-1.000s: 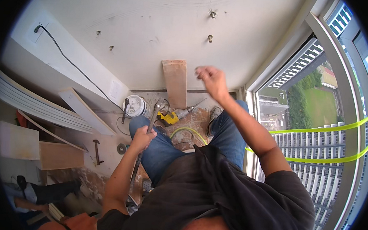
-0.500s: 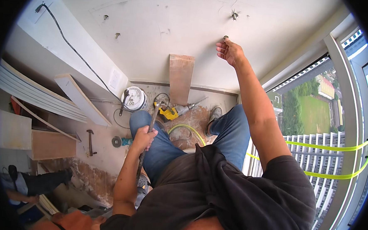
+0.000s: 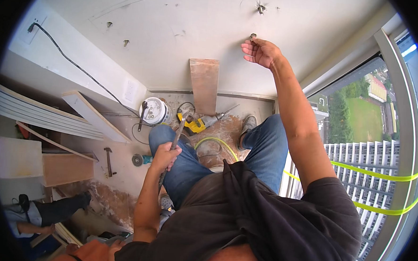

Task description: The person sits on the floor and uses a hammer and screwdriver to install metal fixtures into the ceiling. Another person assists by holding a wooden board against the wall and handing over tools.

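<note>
My right hand reaches up to the white wall. Its thumb and forefinger pinch the end of an anchor bolt sticking out of the wall, while the other fingers are loosely curled. Above it projects another anchor bolt; two smaller fixings are farther left. My left hand is wrapped round a long grey metal bar, held upright and slanting beside my left thigh. The bar's lower end is partly hidden by my hand and arm.
A wooden board leans on the wall near a yellow drill and white bucket. A hammer and angle grinder lie left. Another person is at lower left. Yellow straps cross the window at right.
The view has shifted slightly. My right hand has turned a little at the wrist, its fingers still at the bolt. My left hand keeps hold of the bar.
</note>
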The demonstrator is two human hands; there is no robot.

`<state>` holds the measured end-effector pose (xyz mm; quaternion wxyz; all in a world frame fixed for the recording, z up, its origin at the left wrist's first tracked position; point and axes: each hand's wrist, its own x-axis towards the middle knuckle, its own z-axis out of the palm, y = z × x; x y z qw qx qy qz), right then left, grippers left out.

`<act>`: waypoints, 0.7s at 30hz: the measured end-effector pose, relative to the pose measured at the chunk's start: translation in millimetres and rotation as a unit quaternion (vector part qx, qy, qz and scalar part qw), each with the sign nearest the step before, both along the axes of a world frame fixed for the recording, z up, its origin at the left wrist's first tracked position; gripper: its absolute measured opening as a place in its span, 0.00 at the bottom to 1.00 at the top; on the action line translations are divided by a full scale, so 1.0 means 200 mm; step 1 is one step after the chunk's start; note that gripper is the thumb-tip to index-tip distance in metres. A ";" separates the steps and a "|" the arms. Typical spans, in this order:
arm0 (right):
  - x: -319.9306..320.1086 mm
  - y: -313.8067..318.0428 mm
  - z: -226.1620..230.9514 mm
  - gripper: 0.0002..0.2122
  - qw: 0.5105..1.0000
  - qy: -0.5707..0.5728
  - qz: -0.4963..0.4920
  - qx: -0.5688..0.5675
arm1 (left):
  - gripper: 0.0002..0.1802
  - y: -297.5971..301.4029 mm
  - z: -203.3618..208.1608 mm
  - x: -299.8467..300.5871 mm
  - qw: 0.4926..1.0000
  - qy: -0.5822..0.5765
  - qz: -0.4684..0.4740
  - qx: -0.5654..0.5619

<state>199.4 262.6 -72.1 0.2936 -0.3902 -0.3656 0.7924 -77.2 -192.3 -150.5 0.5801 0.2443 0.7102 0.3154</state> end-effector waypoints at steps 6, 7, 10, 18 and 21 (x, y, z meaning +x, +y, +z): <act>0.05 0.05 -0.02 0.10 0.997 0.044 0.041 -0.041 | 0.12 0.00 0.01 -0.01 1.000 -0.007 0.013 -0.012; 0.05 0.06 -0.03 0.10 0.998 0.032 0.038 -0.042 | 0.12 0.00 0.02 -0.01 1.000 -0.008 0.012 -0.012; 0.05 0.08 -0.01 0.09 0.999 -0.009 0.029 -0.044 | 0.12 0.02 0.02 0.00 1.000 -0.012 0.000 -0.016; -0.03 0.11 0.01 0.07 0.987 -0.157 -0.019 0.014 | 0.12 0.01 -0.02 -0.02 1.000 -0.017 -0.007 0.001; -0.03 0.07 0.00 0.08 0.984 -0.169 -0.042 0.035 | 0.12 0.00 0.00 -0.01 1.000 -0.020 -0.003 0.001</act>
